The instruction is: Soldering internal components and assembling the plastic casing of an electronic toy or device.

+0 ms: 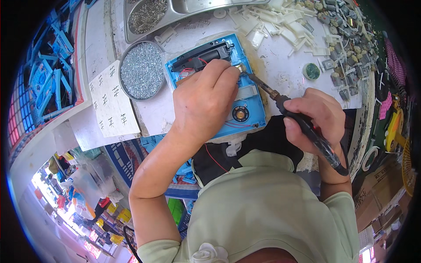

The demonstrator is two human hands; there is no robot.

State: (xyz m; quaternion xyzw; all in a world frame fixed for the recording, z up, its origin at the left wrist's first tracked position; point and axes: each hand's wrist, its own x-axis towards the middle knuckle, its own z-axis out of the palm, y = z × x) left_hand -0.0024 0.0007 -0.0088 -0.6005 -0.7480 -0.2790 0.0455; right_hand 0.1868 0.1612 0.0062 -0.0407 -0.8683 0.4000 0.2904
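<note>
A blue plastic housing (251, 115) lies open on the white bench, with a black part (199, 57) along its far side, thin red wires and a small round speaker (240, 114) inside. My left hand (206, 98) rests on the housing, its fingertips pinched at a small part near the middle. My right hand (316, 117) grips the black handle of a soldering iron (302, 125). The iron's metal tip (244, 69) touches the housing right beside my left fingertips.
A round tin of small screws (141, 70) stands left of the housing, a steel tray (151, 15) with more screws behind it. White plastic parts (272, 22) and small motors (346, 39) cover the far right. A handwritten paper sheet (112, 103) lies left; blue parts (48, 74) fill a bin.
</note>
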